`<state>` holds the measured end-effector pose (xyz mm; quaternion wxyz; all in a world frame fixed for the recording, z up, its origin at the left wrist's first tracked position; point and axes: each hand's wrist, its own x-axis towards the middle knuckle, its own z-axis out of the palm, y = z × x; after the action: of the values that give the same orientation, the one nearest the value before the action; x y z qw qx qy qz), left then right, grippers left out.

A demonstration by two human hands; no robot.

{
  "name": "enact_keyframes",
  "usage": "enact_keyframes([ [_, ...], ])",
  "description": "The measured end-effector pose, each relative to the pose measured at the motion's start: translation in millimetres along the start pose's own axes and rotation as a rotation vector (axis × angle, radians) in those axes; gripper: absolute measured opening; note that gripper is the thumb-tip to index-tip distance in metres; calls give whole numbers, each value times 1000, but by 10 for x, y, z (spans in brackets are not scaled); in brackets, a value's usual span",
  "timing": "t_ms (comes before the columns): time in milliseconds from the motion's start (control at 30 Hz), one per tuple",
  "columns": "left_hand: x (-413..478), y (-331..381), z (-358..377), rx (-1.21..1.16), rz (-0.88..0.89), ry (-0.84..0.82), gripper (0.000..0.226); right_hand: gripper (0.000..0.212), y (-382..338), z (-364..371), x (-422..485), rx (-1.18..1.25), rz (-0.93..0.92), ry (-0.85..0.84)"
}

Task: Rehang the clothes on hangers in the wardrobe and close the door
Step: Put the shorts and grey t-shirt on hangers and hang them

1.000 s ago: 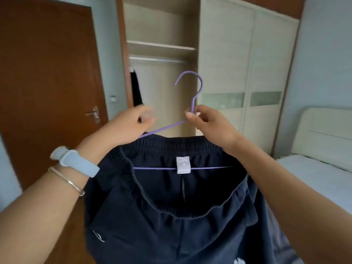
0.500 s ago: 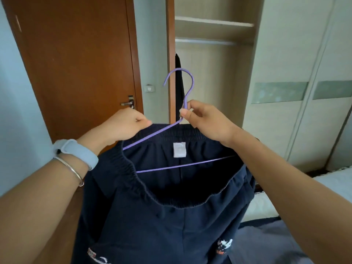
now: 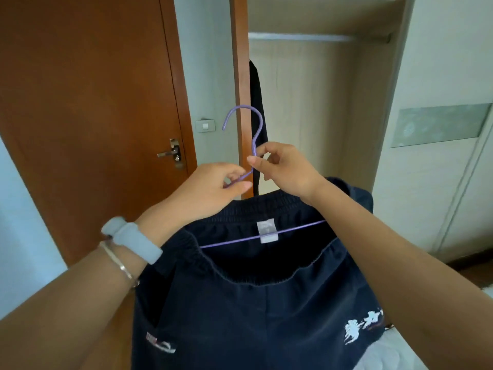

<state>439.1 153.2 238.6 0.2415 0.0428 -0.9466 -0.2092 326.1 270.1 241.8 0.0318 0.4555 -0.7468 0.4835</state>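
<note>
Held up mid-frame, in front of the open wardrobe (image 3: 306, 102): a thin purple hanger (image 3: 254, 134) carrying dark navy shorts (image 3: 253, 303). Hook curving up and over toward 10 o'clock, its open tip pointing down-left. Right hand (image 3: 282, 169) pinching the hanger's neck between thumb and forefinger, just under the hook. Left hand (image 3: 213, 186) closed on the hanger's sloping left shoulder wire, at 8 o'clock from the right hand, the two nearly touching. Lower bar of the hanger showing as a pale purple line inside the waistband, tilted, higher toward 3 o'clock. Gathered elastic waistband, gaping open toward the camera, with a small grey label (image 3: 266, 231) at the back, draped over the bar. White printed emblem (image 3: 362, 327) low on the fabric toward 4 o'clock; a smaller red-and-white mark (image 3: 160, 343) toward 7 o'clock, too small to read. Pale blue watch strap (image 3: 133, 239) and a thin silver bangle (image 3: 120, 265) on the left wrist. Behind, at 12 o'clock, a rail (image 3: 314, 38) across the wardrobe opening, with one dark garment (image 3: 257, 102) hanging at its left end. Brown room door (image 3: 80, 102) at 9 o'clock, shut, with a metal handle (image 3: 170, 153). Pale sliding wardrobe door (image 3: 440, 76) at 3 o'clock.
</note>
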Motion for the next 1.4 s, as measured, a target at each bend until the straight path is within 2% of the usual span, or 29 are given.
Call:
enact_keyframes([
  [67,285,-105,162,-37,22,32,22,22,121,-23,184,35,30,-10],
  [133,658,-243,329,-153,-13,19,27,21,333,-78,401,64,74,18],
  [200,1009,-397,508,-251,-31,-29,29,16,629,-147,585,11,128,171],
  [267,1380,-610,713,-310,-18,-59,28,17,1040,-248,719,-235,186,427],
  [300,1564,-718,806,-318,-1,-67,27,22,1242,-289,756,-346,229,528],
  [367,1921,-925,980,-329,43,-77,24,38,1617,-326,791,-486,355,621],
  [467,2440,-1187,1172,-358,141,-112,29,55,2064,-276,856,-521,564,640],
  [667,3308,-1440,1267,-443,325,-252,27,33,2391,-276,1201,-573,788,696],
  [833,3770,-1480,1316,-518,443,-324,25,27,2258,-364,1464,-735,815,813],
  [933,3964,-1434,1364,-572,478,-347,24,25,2149,-436,1495,-752,837,876],
  [1033,4051,-1309,1412,-617,515,-388,23,30,2032,-519,1459,-813,858,910],
  [1167,4004,-1102,1516,-722,596,-459,21,49,1955,-683,1363,-900,881,887],
  [1300,4081,-962,1645,-764,649,-506,22,51,1967,-772,1287,-870,879,823],
  [1400,4238,-893,1759,-771,645,-509,24,48,2010,-782,1293,-874,814,836],
])
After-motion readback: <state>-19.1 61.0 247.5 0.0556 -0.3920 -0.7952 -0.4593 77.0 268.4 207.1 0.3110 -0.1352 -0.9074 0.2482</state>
